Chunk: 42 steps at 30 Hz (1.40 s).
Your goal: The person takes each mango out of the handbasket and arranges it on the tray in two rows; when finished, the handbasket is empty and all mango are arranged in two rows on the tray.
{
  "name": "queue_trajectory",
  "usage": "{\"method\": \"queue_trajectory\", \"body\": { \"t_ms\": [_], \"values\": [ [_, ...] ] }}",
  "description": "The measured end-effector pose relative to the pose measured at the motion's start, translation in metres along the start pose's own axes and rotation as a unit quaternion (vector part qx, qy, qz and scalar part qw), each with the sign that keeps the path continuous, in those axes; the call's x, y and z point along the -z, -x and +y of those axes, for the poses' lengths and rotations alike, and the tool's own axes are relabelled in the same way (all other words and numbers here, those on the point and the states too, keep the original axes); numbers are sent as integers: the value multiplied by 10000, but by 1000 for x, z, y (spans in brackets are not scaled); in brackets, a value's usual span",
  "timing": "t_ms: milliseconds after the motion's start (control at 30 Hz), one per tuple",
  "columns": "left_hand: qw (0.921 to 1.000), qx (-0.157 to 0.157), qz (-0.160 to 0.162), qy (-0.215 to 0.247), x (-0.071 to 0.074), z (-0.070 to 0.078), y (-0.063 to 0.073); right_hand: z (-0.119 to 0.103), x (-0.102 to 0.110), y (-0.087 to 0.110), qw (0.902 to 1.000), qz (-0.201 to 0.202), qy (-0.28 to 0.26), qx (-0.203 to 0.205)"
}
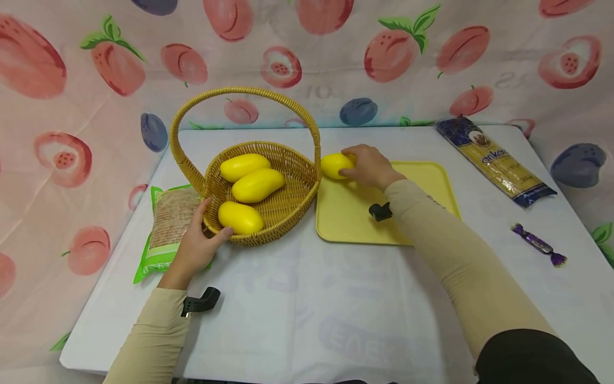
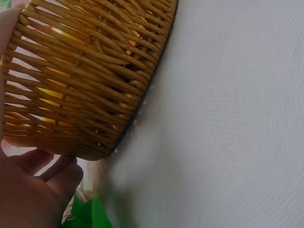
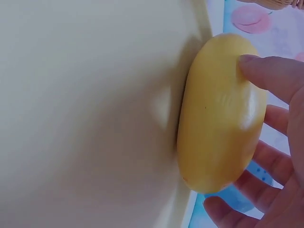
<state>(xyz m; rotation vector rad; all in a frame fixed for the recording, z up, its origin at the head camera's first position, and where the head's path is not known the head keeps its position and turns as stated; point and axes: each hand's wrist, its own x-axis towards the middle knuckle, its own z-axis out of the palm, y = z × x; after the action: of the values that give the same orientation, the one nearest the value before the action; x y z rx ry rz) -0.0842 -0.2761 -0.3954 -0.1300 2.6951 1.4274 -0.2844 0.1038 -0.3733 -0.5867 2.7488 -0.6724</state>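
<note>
At the right hand (image 1: 370, 165), pinching 1 yellow fruit (image 1: 333, 166) between thumb and fingers!
Held just left of that hand, at the far corner of the tray (image 1: 364, 229) and close beside the basket (image 1: 288, 208); can't tell if lifted. Gripping the basket's edge with the left hand (image 1: 199, 245). Looks like the grasping step, calling next for a firm squeeze and clearance past the handle (image 1: 240, 90).

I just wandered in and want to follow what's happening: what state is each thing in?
Left hand: gripping the basket at its side.
Right hand: holding a yellow fruit.
Basket: handle up, three yellow fruits inside.
Yellow tray: lying flat.
Held yellow fruit: at the tray's far left corner.
Green-edged bag: lying, partly hidden.
Long packet: lying flat, looks closed.
Purple candy: wrapped, both ends twisted.
</note>
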Motion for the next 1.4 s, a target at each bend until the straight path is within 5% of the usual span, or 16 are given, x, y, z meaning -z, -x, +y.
{"method": "queue_trajectory", "body": {
  "t_ms": [767,1133,1400],
  "values": [
    [10000,-5,-6,13,-1,-1,0,-19,25,53,9948,653,84,779],
    [10000,-32,-9,-66,1,0,-1,-58,15,80,9744,1014,86,2003],
    [10000,-59,21,-26,-1,-1,-1,-88,-9,74,9612,674,-47,2673]
  ]
}}
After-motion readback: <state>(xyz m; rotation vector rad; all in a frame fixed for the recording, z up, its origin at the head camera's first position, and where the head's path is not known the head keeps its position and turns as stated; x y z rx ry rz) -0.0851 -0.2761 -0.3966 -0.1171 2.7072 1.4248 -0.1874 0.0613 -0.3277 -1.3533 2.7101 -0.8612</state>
